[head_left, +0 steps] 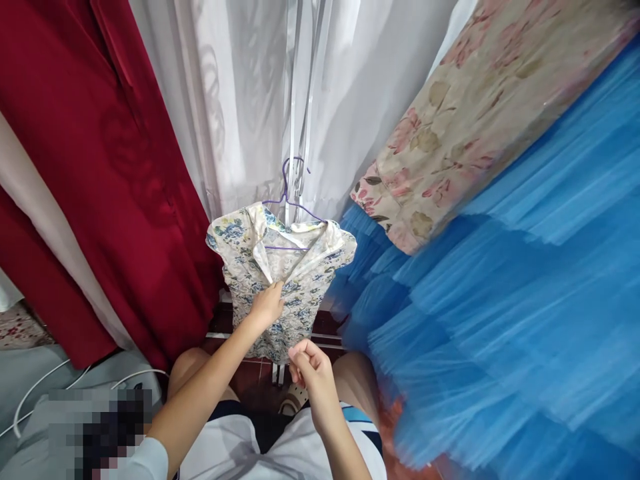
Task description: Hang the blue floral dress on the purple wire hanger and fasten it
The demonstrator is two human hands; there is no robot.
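Observation:
A short-sleeved floral blouse (300,297), cream with blue and yellow flowers, hangs on a thin purple hanger (286,185) in front of me. Its collar lies spread apart at the neck. My left hand (269,305) is closed on the blouse's front edge, just below the neckline. Lower and to the right, my right hand (313,365) is curled in a pinch near the hem. Whatever lies between those fingertips, if anything, is too small to make out.
White curtains (250,80) with hanging straps (303,87) are behind the blouse. Red cloth (145,153) drapes on the left. A pink-flowered garment (425,147) and blue tulle (500,300) crowd the right. White cables (37,387) lie at lower left.

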